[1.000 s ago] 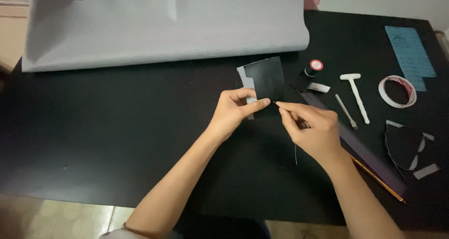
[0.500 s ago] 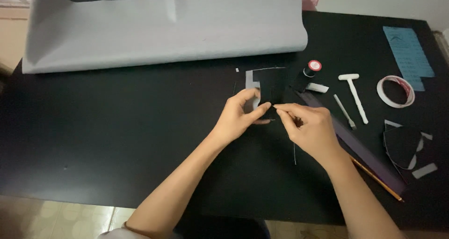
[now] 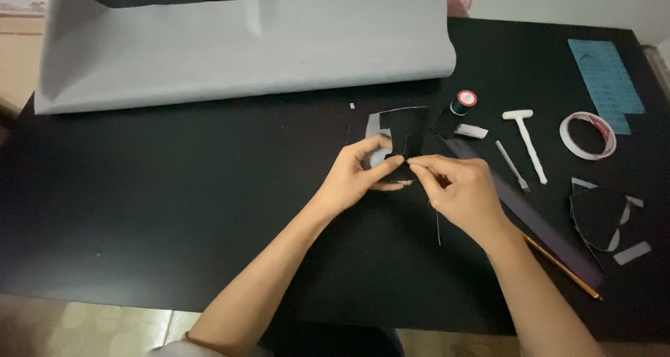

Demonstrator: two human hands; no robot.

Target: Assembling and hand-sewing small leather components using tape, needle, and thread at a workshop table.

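Observation:
My left hand (image 3: 363,172) pinches the lower edge of a small black leather piece (image 3: 408,130) with a grey underside, held just above the black table (image 3: 174,189). My right hand (image 3: 460,193) meets it from the right, fingertips closed on something thin like a needle at the piece's edge. A dark thread (image 3: 437,228) hangs down from that hand. The two hands touch at the fingertips.
A large grey sheet (image 3: 244,43) lies curled across the back. To the right are a thread spool (image 3: 462,102), a white T-shaped tool (image 3: 527,137), a small fork-like tool (image 3: 513,167), a tape roll (image 3: 587,135), a blue card (image 3: 606,74), cut black pieces (image 3: 600,217), a long dark strip (image 3: 537,224) and a pencil (image 3: 562,266).
The black piece has tilted down from upright toward the table. My right hand has moved left until its fingertips meet my left hand's.

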